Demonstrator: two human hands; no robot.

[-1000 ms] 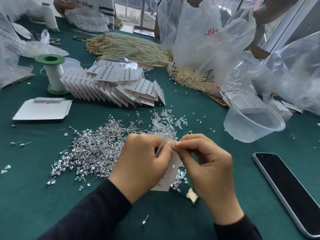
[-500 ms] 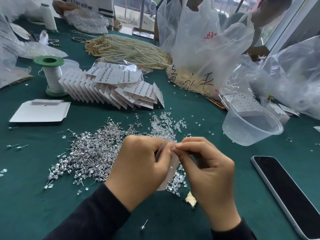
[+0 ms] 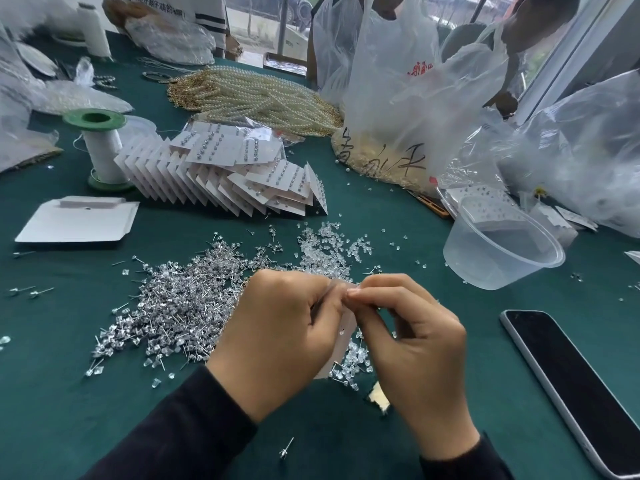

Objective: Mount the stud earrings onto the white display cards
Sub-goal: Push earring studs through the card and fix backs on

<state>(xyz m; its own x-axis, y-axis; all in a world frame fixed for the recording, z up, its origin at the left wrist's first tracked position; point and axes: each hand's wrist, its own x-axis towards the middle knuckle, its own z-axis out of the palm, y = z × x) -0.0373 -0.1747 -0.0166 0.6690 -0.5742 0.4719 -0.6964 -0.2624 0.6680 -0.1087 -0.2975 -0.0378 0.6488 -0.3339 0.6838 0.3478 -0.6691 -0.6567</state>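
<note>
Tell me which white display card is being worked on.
The card pinched between the left hand and right hand, over the stud pile. The filled cards lie fanned beside the green spool, untouched.

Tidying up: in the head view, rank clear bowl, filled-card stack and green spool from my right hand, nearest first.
1. Clear bowl, just right of the right hand.
2. Filled-card stack, ahead and left.
3. Green spool, far left, past the cards.

We are holding a small white paper card upright. Silver metal stud earrings are lying heaped beside it.
</note>
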